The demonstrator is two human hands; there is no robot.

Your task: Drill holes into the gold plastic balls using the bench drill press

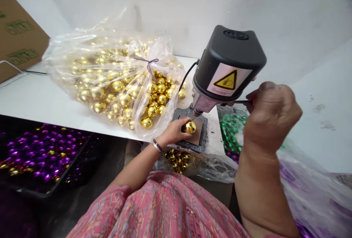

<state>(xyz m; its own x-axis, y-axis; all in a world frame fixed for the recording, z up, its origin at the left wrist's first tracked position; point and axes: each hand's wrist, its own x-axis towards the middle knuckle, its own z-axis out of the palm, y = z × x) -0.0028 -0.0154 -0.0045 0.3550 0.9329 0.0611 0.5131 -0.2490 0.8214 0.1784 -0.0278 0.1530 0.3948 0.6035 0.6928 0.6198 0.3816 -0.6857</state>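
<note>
My left hand (177,131) grips a shiny gold ball (190,127) between thumb and fingers, low over a brown board (197,138) on the dark base plate (202,146) of a bench drill press. Just above the ball is the machine's chuck (197,112). The black motor housing (233,52) bears a yellow warning label. At the right, my right hand (271,111) is closed around the end of the drill press's lever (242,102); its grip is mostly hidden by the fingers.
A clear plastic bag (110,80) of gold balls, tied with a purple ribbon (147,61), lies on the white table (30,100). Purple balls (44,153) fill a black crate at lower left. Green balls (232,130) sit right of the machine. A cardboard box (20,32) stands far left.
</note>
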